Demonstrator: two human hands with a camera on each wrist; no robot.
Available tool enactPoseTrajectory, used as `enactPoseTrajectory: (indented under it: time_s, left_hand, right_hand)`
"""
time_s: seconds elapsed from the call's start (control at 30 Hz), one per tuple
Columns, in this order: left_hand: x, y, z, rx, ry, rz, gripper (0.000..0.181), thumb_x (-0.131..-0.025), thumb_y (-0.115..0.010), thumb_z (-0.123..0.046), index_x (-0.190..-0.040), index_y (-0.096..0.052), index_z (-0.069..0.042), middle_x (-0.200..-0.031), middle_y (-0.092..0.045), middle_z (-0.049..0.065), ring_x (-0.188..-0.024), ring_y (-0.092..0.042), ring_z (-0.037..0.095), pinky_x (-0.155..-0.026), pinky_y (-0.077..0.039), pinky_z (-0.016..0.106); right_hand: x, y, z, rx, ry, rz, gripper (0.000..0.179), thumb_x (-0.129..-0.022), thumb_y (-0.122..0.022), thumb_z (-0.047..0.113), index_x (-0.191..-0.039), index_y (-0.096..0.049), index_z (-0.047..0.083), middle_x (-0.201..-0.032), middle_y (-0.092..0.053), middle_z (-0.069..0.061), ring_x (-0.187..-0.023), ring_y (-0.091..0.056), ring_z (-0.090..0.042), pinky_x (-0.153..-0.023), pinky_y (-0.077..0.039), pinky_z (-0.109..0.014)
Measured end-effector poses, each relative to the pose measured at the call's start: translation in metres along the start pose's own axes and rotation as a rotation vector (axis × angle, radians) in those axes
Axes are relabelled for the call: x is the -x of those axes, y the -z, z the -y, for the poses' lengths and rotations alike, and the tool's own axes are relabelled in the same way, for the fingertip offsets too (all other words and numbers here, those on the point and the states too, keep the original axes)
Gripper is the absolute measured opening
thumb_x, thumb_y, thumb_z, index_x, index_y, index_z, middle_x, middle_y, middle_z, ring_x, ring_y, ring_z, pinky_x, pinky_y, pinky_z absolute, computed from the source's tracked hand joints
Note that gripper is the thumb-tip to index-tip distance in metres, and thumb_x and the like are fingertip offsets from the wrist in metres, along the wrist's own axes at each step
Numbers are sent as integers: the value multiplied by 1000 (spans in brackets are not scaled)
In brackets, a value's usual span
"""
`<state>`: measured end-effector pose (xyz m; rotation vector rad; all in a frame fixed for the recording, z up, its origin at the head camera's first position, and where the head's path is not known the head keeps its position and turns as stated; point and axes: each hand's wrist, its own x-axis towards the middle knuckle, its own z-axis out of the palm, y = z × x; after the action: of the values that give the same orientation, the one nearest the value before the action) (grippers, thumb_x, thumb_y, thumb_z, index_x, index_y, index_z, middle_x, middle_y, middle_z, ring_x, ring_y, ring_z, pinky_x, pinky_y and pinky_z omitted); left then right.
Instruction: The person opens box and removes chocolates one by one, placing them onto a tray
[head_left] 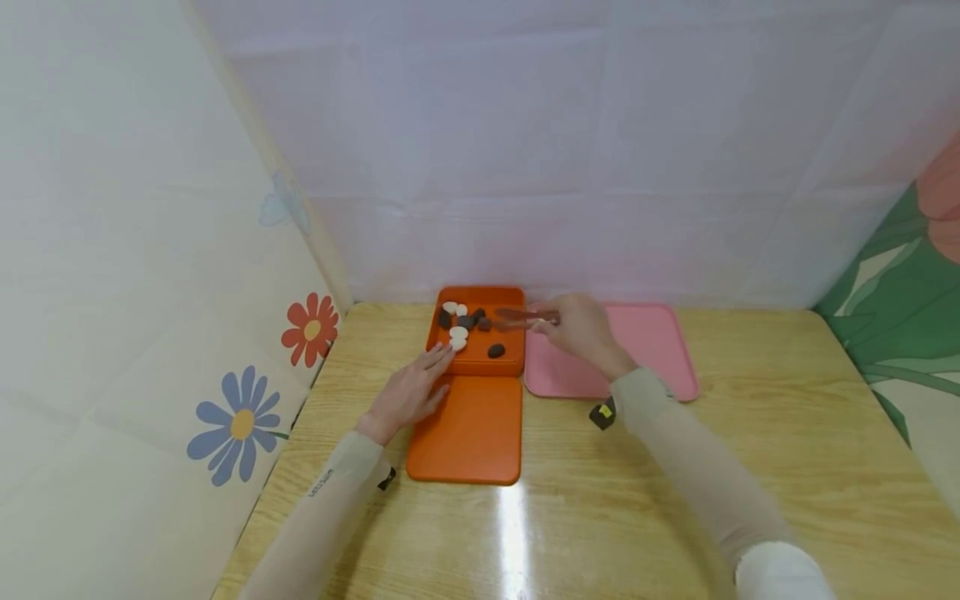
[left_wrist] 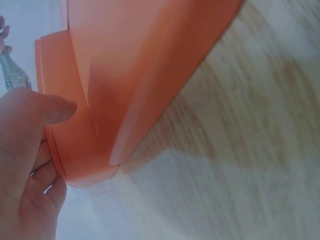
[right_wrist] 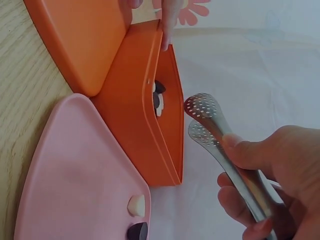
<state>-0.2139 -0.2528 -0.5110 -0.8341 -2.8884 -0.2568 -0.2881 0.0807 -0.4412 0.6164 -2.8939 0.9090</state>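
The white pieces (head_left: 458, 333) and dark pieces (head_left: 497, 351) lie inside the orange box (head_left: 480, 367), mostly left of the tongs (right_wrist: 210, 114). They seem light, hard and perhaps slippery, so it looks better to pinch each across its middle. The right hand (head_left: 588, 333) has its fingers curled round the tongs, whose parted tips hold nothing above the orange box's right side. The left hand (head_left: 411, 392) grips its left front corner.
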Motion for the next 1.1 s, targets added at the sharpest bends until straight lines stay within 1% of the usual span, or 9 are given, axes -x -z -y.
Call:
enactPoseTrajectory:
  time_s: [0.13, 0.23, 0.33, 0.47, 0.57, 0.67, 0.83, 0.97, 1.1]
  left_hand:
    - [1, 1, 0, -8, 3, -3, 64, -103, -72, -18, -159, -47, 1, -166, -47, 19, -155, -44, 36, -118, -46, 55]
    - [1, 2, -1, -9, 5, -7, 65, -103, -73, -18, -159, -47, 1, -166, -47, 19, -154, -44, 36, -119, -46, 55]
    - [1, 4, -3, -11, 5, -9, 65, -103, -73, -17, -159, -47, 2, -166, -46, 20, -154, -44, 37, -120, -44, 56]
    - [0, 4, -3, -20, 3, -8, 65, -103, -72, -16, -159, -47, 3, -165, -46, 21, -154, -44, 38, -120, -44, 56]
    - [0, 4, -4, -15, 2, -6, 64, -103, -72, -16, -159, -47, 3, -165, -46, 21, -154, -44, 38, -120, -44, 56]
    - [0, 4, -5, -4, 2, -5, 65, -103, -73, -16, -159, -47, 2, -165, -46, 21, -154, -44, 38, -120, -44, 56]
    - [0, 4, -6, -11, 0, -6, 65, -103, -73, -17, -159, -46, 3, -166, -46, 21, -154, -44, 38, -119, -45, 56]
    - [0, 4, -6, -12, -2, -8, 66, -102, -73, -17, -159, -47, 3, -165, -46, 20, -154, -44, 38, -118, -47, 56]
    - [-1, 3, -5, -5, -6, -8, 65, -102, -73, -16, -159, -47, 3, -165, -47, 21, -154, -44, 38, -120, -45, 56]
  right_hand:
    - [-1, -6, 6, 33, 43, 32, 31, -98, -80, 27, -127, -81, 15, -114, -82, -7, -61, -59, -12, -42, -33, -21]
    - [-2, -12, 9, 53, 65, 42, 25, -97, -81, 25, -119, -83, 13, -114, -81, -8, -69, -67, -14, -43, -36, -22]
    - [-2, -18, 9, 96, 77, 41, 17, -96, -82, 26, -108, -83, 13, -102, -81, -4, -71, -66, -14, -46, -40, -24]
    - [-3, -26, 11, 182, 94, 35, 14, -96, -83, 27, -101, -83, 14, -87, -76, 2, -65, -60, -14, -51, -43, -26]
    - [-4, -29, 13, 236, 102, 28, 16, -95, -83, 27, -103, -85, 13, -84, -75, 2, -64, -58, -15, -52, -44, -27]
    - [-4, -30, 16, 273, 106, 29, 17, -95, -83, 25, -105, -85, 12, -87, -76, 0, -66, -59, -15, -54, -45, -29]
    - [-5, -34, 17, 334, 108, 53, 19, -95, -83, 24, -109, -85, 12, -91, -77, -1, -69, -62, -17, -60, -52, -32]
    - [-6, -37, 17, 395, 93, 55, 19, -94, -84, 30, -107, -84, 15, -91, -77, 0, -70, -65, -18, -65, -58, -38]
    - [-6, -39, 20, 419, 85, 45, 22, -92, -86, 33, -107, -85, 17, -93, -78, -1, -73, -69, -21, -69, -61, -47]
